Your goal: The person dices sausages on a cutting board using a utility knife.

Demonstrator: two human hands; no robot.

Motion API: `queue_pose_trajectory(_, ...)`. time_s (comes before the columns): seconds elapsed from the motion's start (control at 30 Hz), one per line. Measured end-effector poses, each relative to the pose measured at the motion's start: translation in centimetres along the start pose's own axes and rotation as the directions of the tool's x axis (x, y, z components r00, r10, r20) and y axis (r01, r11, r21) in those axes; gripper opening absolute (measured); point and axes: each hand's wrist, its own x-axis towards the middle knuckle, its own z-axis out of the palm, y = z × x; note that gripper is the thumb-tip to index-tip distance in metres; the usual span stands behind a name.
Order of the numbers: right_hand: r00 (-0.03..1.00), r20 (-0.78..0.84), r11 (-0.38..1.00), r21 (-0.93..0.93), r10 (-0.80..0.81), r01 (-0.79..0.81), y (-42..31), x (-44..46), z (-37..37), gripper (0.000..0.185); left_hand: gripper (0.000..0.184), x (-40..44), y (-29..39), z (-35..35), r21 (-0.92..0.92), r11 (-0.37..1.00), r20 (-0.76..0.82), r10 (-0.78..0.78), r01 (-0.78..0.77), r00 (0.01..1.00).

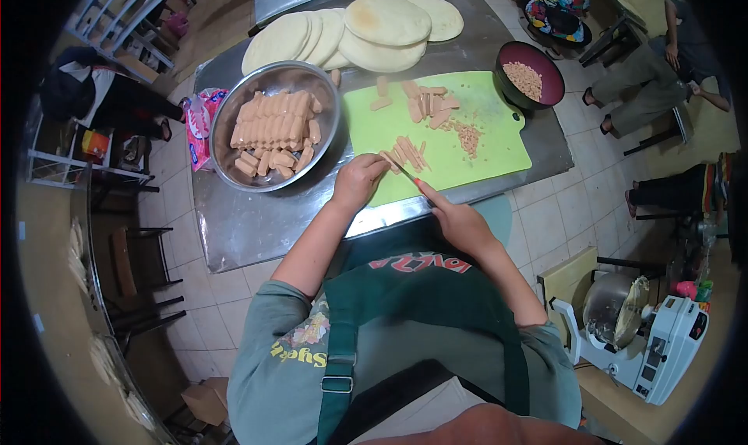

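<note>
Left hand [360,180], one: bare, fingers drawn in narrow on the near end of a small group of sausage strips [410,154] at the near edge of a green cutting board [366,122]. Right hand [465,225], one: closed round the red handle of a knife [418,182], its blade reaching to those strips, close by the left fingertips. Further across the board: cut sausage pieces [440,118], loosely heaped, and a scatter of diced bits [469,141]. To the left, a large steel bowl [333,110], holding whole sausages [273,118] stacked in rows, with shorter chunks [269,163] along the near side. Just beyond the board's far right corner, a dark bowl [555,75] with a deep red inside, partly filled with diced sausage [523,80]. Against the steel bowl's left side, a pink packet [200,133], its pale print unreadable from here. At the table's far end, overlapping round flatbreads [386,21]. Beneath all, a metal-topped table [257,227]. Green apron [405,289], chest lettering red with a pale outline, seemingly ending in "izza"; grey-green shirt [265,367] with yellow letters, partly covered. To the right, a white mixer [670,351] with a metal bowl [612,309], pale residue on its rim.
</note>
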Motion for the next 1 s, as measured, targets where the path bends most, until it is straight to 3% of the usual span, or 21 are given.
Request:
queue_pose_trajectory(0.1, 0.997, 0.016, 0.996, 0.033, 0.082, -0.082, 0.7, -1.8, -0.2, 0.056, 0.01, -0.2, 0.0, 0.1, -0.006, 1.0, 0.003, 0.004, -0.004, 1.0)
queue_pose_trajectory(0.23, 0.999, -0.011, 0.991, 0.127, 0.047, -0.046, 1.7, -2.8, -0.7, 0.055, 0.01, -0.1, -0.1, 0.3, 0.003, 0.999, -0.031, 0.034, -0.034, 0.999)
queue_pose_trajectory(0.3, 0.984, -0.137, 0.973, 0.187, -0.112, 0.137, 2.1, -2.6, -0.8, 0.056, 0.01, -0.2, -0.1, 0.2, 0.003, 0.999, -0.031, 0.036, -0.036, 0.999)
queue_pose_trajectory(0.33, 0.984, -0.137, 0.972, 0.19, -0.11, 0.135, 2.0, -2.2, -0.7, 0.056, 0.011, -0.1, -0.1, 0.2, 0.001, 0.999, -0.032, 0.036, -0.036, 0.999)
queue_pose_trajectory(0.6, 0.992, -0.116, 0.998, -0.03, -0.053, 0.05, -0.8, 1.1, 0.5, 0.056, 0.011, -0.2, 0.0, 0.1, 0.019, 0.999, -0.017, 0.034, -0.034, 0.999)
queue_pose_trajectory(0.93, 0.999, -0.043, 0.999, -0.022, -0.026, 0.025, -0.6, 2.3, 0.5, 0.054, 0.011, -0.2, 0.1, 0.1, -0.005, 1.0, -0.025, 0.013, -0.013, 1.0)
queue_pose_trajectory(1.0, 0.993, -0.08, 0.996, 0.007, -0.087, 0.088, -0.5, 2.8, 0.5, 0.054, 0.011, -0.1, 0.0, 0.1, -0.005, 1.0, -0.027, 0.017, -0.017, 0.999)
